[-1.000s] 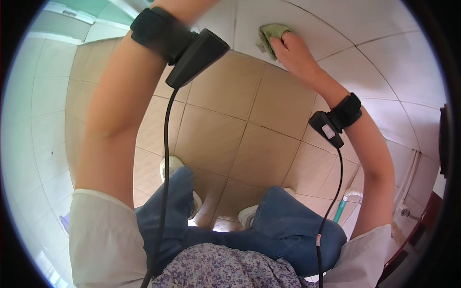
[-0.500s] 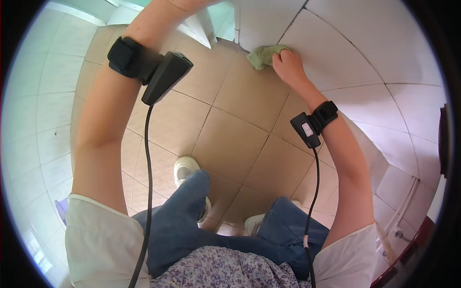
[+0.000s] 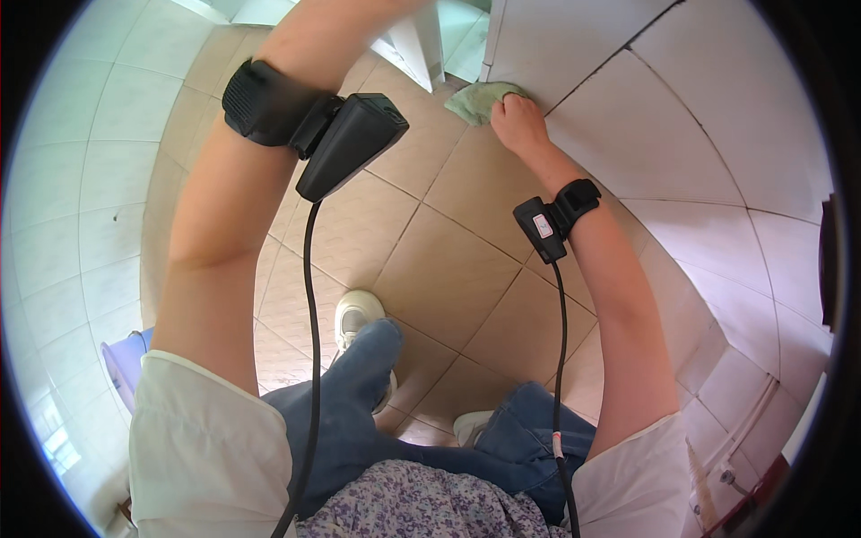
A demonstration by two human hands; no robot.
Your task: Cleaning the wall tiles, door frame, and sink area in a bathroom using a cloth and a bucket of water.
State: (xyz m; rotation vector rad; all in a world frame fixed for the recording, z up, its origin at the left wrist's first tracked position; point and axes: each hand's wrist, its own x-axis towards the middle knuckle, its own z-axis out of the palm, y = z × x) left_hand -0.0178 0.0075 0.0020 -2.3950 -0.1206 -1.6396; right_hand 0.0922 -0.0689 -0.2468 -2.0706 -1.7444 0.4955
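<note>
A pale green cloth is in my right hand, whose fingers are closed on its right end. The cloth lies low at the corner where the tan tiled floor meets the white tiled wall, close by a white door frame edge. My left forearm reaches up past the top edge of the picture, so my left hand is out of sight. A black strapped device with a cable sits on each forearm.
White tiled walls rise on both sides. A purple bucket-like container stands at the left behind my arm. Pipes run down the lower right wall. A dark object hangs at the right rim. My shoes are on the floor.
My right hand and the cloth have shifted slightly left in view, and the cloth looks flatter and more spread. The view has turned a little; more of the purple container shows.
</note>
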